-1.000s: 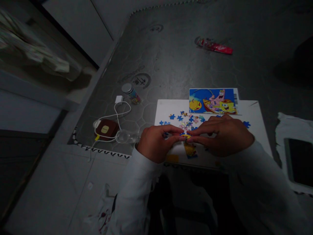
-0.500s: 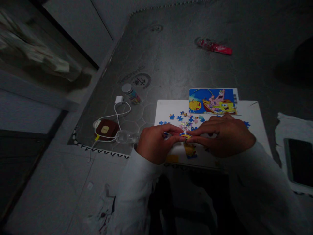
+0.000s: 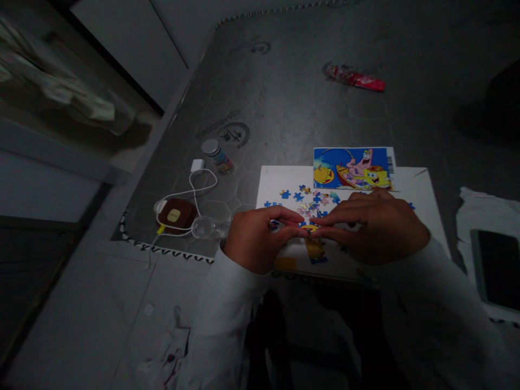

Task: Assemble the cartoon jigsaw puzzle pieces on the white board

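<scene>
Both hands meet over a white board point(image 3: 266, 181), pinching small jigsaw puzzle pieces point(image 3: 309, 227) between thumbs and fingers. My left hand point(image 3: 260, 235) grips from the left side, and my right hand point(image 3: 371, 227) from the right; the fingers partly cover what they hold. Just below the fingertips lies a joined yellow and blue puzzle section point(image 3: 316, 250). Loose blue puzzle pieces point(image 3: 298, 197) are scattered beyond the hands, some hidden under the right one. A picture card point(image 3: 353, 169) with cartoon figures lies at the board's far edge.
To the left stand a clear tube with a silver lid point(image 3: 218, 156), a white charger point(image 3: 197, 165) with its cable, a brown box point(image 3: 175, 215) and a clear bottle point(image 3: 209, 227). A phone point(image 3: 496, 268) rests at right; a red package point(image 3: 357, 77) lies farther back.
Both hands keep their pinch in almost the same place. The right hand and wrist have shifted very slightly to the right.
</scene>
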`<state>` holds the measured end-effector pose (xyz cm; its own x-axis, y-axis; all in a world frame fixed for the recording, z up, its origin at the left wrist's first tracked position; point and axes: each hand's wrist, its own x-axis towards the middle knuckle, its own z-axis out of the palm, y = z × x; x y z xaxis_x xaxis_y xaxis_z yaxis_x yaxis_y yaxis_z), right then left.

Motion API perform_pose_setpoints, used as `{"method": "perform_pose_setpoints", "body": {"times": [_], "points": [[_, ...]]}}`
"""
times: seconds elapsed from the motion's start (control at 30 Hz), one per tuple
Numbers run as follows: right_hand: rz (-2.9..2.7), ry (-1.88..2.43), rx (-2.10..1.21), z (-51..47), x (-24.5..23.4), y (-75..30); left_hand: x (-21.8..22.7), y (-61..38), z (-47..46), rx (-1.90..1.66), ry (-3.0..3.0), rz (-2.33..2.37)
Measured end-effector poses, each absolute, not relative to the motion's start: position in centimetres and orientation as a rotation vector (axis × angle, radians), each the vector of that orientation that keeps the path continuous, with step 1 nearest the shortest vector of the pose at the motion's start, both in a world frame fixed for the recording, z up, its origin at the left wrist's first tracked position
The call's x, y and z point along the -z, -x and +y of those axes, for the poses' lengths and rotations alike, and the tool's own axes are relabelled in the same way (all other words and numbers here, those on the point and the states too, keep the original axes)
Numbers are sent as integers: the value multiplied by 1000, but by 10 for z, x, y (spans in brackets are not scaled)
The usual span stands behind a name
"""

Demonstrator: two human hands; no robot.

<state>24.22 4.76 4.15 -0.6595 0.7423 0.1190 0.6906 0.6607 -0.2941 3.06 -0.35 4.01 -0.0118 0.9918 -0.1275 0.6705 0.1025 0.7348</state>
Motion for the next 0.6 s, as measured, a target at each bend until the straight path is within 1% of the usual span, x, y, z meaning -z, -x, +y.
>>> {"method": "perform_pose_setpoints", "body": {"times": [0.33, 0.6], "points": [[-2641, 1202, -326, 47, -41, -240, -43, -33, -4, -679, -1672, 1761], [-2669, 1259, -347, 48, -31, -240, -39, -16, -5, -570, -1754, 1776]]}}
